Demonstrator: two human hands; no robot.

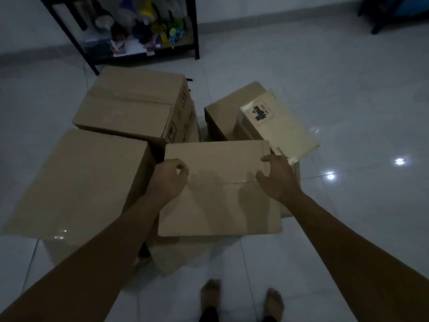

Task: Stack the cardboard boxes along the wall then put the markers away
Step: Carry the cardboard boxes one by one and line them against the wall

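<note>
My left hand (168, 176) curls over the left edge of the middle cardboard box (220, 189); my right hand (277, 175) lies spread at its right edge. Around it on the tiled floor (348, 101), other boxes (132, 103) stand close.

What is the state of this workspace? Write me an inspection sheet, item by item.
Surface: glossy tiled floor, dim room, light spots reflected on it.
Job's things: middle box under both hands, closed, resting partly on another box; large box to its left; rear box behind; right rear box with a pale flat box lying tilted on it. Markers: nothing seen.
Clutter: black shelf by the wall, crowded with colourful items too blurred to name.
Hands: left hand at the middle box's left edge, fingers curled; right hand on its top near the right edge.
Cables: nothing seen.
Surroundings: bare feet on the floor; dark furniture at top right.
</note>
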